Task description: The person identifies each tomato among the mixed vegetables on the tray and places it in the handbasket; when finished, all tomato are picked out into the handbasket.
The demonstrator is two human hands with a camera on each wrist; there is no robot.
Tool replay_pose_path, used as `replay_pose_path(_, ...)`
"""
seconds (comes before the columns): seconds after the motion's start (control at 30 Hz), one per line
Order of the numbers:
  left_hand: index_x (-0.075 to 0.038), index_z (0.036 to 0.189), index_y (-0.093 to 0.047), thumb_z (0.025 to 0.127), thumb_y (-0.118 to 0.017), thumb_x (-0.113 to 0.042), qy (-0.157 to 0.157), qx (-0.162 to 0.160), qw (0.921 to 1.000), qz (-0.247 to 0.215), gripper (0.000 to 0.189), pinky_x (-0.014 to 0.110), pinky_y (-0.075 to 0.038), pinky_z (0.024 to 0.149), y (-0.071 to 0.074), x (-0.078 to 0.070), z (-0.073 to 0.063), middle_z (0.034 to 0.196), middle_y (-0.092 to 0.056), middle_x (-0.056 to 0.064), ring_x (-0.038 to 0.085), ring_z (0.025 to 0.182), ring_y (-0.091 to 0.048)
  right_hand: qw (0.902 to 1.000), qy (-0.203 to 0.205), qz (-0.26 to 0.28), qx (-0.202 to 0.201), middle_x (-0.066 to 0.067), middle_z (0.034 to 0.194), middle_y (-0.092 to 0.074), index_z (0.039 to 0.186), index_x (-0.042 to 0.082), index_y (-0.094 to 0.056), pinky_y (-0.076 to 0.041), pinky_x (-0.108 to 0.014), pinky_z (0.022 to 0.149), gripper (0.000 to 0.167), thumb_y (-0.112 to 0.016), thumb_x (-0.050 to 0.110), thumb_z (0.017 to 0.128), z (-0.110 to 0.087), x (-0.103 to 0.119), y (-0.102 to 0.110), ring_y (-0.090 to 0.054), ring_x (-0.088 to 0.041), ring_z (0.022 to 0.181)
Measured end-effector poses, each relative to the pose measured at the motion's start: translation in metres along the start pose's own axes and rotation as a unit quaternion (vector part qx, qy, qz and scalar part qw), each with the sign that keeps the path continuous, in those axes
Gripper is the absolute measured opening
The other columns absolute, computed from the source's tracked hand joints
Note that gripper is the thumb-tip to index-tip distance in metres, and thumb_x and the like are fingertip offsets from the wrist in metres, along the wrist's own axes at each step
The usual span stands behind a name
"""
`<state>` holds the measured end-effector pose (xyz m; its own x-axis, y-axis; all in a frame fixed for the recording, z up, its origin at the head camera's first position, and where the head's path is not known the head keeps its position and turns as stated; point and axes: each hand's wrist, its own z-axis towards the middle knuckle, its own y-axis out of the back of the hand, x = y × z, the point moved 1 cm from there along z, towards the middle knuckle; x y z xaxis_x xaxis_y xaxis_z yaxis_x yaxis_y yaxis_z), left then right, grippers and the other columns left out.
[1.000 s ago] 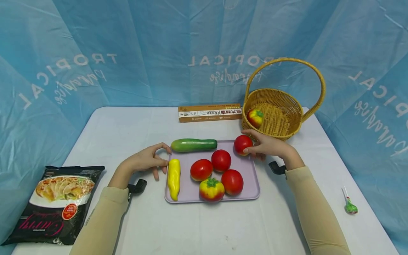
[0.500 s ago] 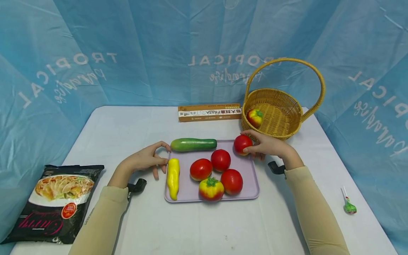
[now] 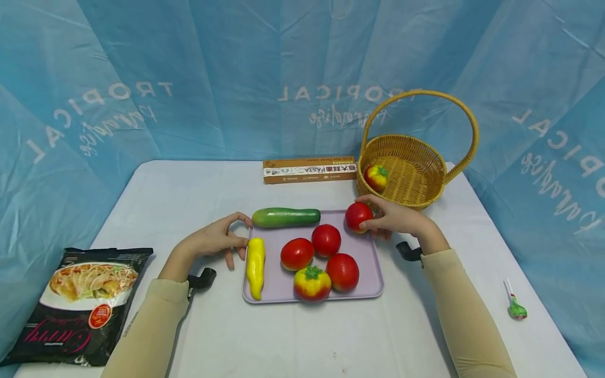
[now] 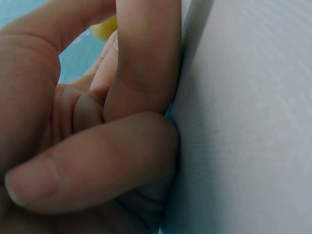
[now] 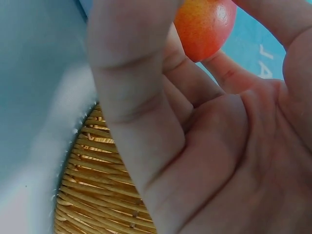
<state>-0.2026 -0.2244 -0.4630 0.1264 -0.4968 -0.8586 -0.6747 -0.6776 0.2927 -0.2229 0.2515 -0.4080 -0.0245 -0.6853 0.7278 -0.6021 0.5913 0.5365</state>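
Observation:
On a lilac tray (image 3: 371,283), my right hand (image 3: 399,216) holds a round red fruit (image 3: 357,217) at the far right corner, thumb on its near side and fingers beyond it. In the right wrist view this fruit (image 5: 204,29) shows a yellow blush. My left hand (image 3: 212,239) rests at the tray's left edge, index finger and thumb touching the rim, beside a yellow pepper (image 3: 256,268). A green cucumber-like vegetable (image 3: 285,217) lies along the far edge. Three red tomatoes (image 3: 326,240) and a yellow-red, ribbed fruit (image 3: 312,284) with a green top lie on the tray.
Just beyond my right hand stands a wicker basket (image 3: 416,197) with a tall handle and one yellow-red fruit (image 3: 376,178) inside. A pasta box (image 3: 309,170) lies at the back. A black curry noodle packet (image 3: 77,310) lies left, a green lollipop (image 3: 517,308) right.

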Motion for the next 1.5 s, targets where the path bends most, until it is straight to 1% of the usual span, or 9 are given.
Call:
replay_pose_path(0.17,-0.013,0.147,-0.036,0.107,-0.064,-0.022,-0.006,0.004,1.0000,-0.001,0.050,0.032,-0.060,0.090,-0.001,-0.001,-0.001,0.084,-0.077,0.014,0.032,0.055,-0.073,0.9999,0.011,-0.006,-0.004,-0.014,0.094,-0.067,0.157,0.033,-0.037,-0.060,-0.037,0.069,0.072,-0.077,0.041,0.097,-0.002,0.002,0.001,-0.064,-0.027,0.070)
replay_pose_path(0.4,-0.013,0.147,-0.036,0.107,-0.063,-0.022,-0.002,0.000,1.0000,0.005,0.050,0.029,-0.058,0.093,-0.001,0.001,-0.001,0.084,-0.078,0.013,0.031,0.056,-0.074,0.9982,0.057,0.014,-0.012,-0.017,0.089,-0.066,0.158,0.029,-0.036,-0.060,-0.039,0.068,0.071,-0.075,0.036,0.099,-0.011,0.013,0.004,-0.063,-0.029,0.067)
replay_pose_path(0.5,-0.013,0.147,-0.037,0.106,-0.064,-0.021,0.001,-0.001,1.0000,0.005,0.049,0.031,-0.060,0.090,-0.001,0.001,-0.001,0.084,-0.078,0.013,0.031,0.056,-0.074,0.9968,0.072,0.027,-0.023,-0.017,0.090,-0.068,0.158,0.030,-0.036,-0.062,-0.040,0.068,0.072,-0.076,0.035,0.098,-0.015,0.020,0.006,-0.066,-0.031,0.071)
replay_pose_path(0.73,-0.014,0.146,-0.038,0.106,-0.064,-0.020,0.004,-0.004,1.0000,0.003,0.048,0.033,-0.061,0.088,0.000,0.001,-0.001,0.083,-0.078,0.014,0.032,0.055,-0.073,0.9909,0.082,0.068,-0.082,-0.021,0.092,-0.070,0.161,0.032,-0.033,-0.063,-0.045,0.072,0.076,-0.077,0.034,0.099,-0.022,0.037,0.024,-0.068,-0.032,0.074)
replay_pose_path(0.9,-0.014,0.146,-0.038,0.106,-0.064,-0.020,0.004,-0.003,1.0000,0.002,0.048,0.033,-0.061,0.088,0.000,-0.001,0.000,0.083,-0.078,0.014,0.032,0.055,-0.073,0.9776,0.090,0.131,-0.137,-0.021,0.090,-0.070,0.161,0.033,-0.032,-0.062,-0.042,0.068,0.075,-0.076,0.028,0.100,-0.026,0.045,0.040,-0.063,-0.026,0.067)
replay_pose_path(1.03,-0.014,0.146,-0.038,0.106,-0.064,-0.020,0.008,-0.004,1.0000,0.001,0.048,0.034,-0.061,0.088,-0.001,-0.001,0.001,0.083,-0.077,0.014,0.031,0.055,-0.073,0.9627,0.096,0.173,-0.185,-0.016,0.088,-0.071,0.160,0.031,-0.032,-0.061,-0.034,0.066,0.073,-0.074,0.025,0.101,-0.026,0.040,0.050,-0.061,-0.021,0.065)
replay_pose_path(1.23,-0.016,0.146,-0.038,0.106,-0.065,-0.022,0.011,-0.010,0.9998,0.010,0.049,0.032,-0.058,0.092,0.000,-0.002,0.000,0.084,-0.078,0.013,0.033,0.056,-0.074,0.9502,0.067,0.180,-0.245,-0.012,0.092,-0.074,0.164,0.030,-0.027,-0.064,-0.032,0.070,0.078,-0.074,0.030,0.101,-0.021,0.019,0.063,-0.068,-0.020,0.070)
replay_pose_path(1.4,-0.015,0.146,-0.038,0.105,-0.065,-0.021,0.010,-0.010,0.9999,0.009,0.049,0.032,-0.059,0.091,0.000,-0.001,0.000,0.083,-0.078,0.013,0.033,0.056,-0.074,0.9461,0.035,0.181,-0.266,-0.013,0.097,-0.073,0.167,0.031,-0.021,-0.063,-0.030,0.072,0.082,-0.072,0.032,0.102,-0.019,0.002,0.070,-0.068,-0.022,0.074)
replay_pose_path(1.5,-0.014,0.146,-0.038,0.106,-0.064,-0.020,0.007,-0.009,0.9999,0.006,0.049,0.033,-0.061,0.087,0.000,-0.001,0.000,0.083,-0.078,0.014,0.032,0.055,-0.073,0.9475,0.021,0.152,-0.280,-0.016,0.101,-0.073,0.168,0.031,-0.019,-0.064,-0.033,0.076,0.085,-0.071,0.037,0.102,-0.018,-0.005,0.071,-0.070,-0.022,0.075)
